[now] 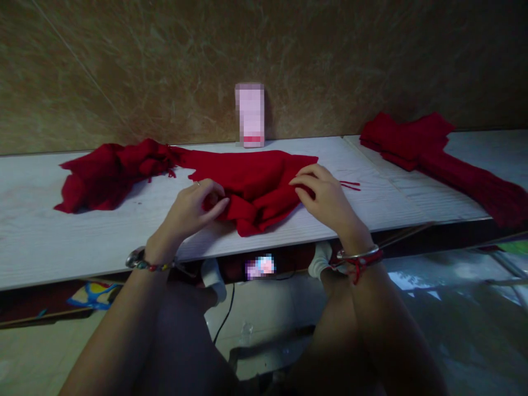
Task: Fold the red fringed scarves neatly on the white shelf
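A red knitted-looking cloth piece (264, 173) lies rumpled on the white wood-grain table, its near part bunched up in folds. At its left near edge, my left hand (193, 209) has thumb and fingers curled in and closed on the cloth. My right hand (324, 198) pinches the cloth's right side between thumb and fingertips. Two loose red strands (350, 185) stick out just beyond the right hand. To the left, a crumpled heap of red cloth (107, 176) touches or joins the middle piece through a narrow, frayed strip.
Stacked red cloth pieces (412, 143) lie at the right, one long part hanging toward the near edge. A blurred pink upright object (251, 115) leans on the marbled wall (165, 66) behind. The narrow white tabletop (33, 231) ends close to my legs. A black cable (225, 316) runs below.
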Action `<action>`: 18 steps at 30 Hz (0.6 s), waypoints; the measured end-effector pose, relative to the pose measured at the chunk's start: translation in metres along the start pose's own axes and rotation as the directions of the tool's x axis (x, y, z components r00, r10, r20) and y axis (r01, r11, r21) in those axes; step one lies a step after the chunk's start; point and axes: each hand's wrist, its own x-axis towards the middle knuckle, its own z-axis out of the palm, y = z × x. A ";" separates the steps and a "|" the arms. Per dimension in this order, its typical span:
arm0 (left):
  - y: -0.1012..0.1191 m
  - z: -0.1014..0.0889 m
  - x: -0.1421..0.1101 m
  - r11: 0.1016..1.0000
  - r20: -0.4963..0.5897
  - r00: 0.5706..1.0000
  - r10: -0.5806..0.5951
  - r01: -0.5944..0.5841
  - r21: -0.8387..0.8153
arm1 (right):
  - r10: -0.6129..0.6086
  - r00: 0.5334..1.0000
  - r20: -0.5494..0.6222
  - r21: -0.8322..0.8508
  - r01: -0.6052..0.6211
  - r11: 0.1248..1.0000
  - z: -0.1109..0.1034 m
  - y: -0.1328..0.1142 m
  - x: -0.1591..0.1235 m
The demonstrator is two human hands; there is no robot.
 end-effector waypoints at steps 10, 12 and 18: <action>0.009 0.004 -0.007 0.954 0.053 0.952 0.300 -0.298 -0.044 | -0.189 0.977 0.096 -0.125 0.200 0.972 0.008 -0.008 -0.024; 0.008 0.005 -0.007 0.958 0.053 0.957 0.286 -0.284 -0.043 | -0.165 0.984 0.064 -0.163 0.173 0.971 0.010 -0.009 -0.024; 0.005 0.003 -0.007 0.984 -0.064 0.982 0.178 -0.177 0.015 | -0.088 0.996 -0.001 -0.158 0.086 0.984 0.012 -0.013 -0.011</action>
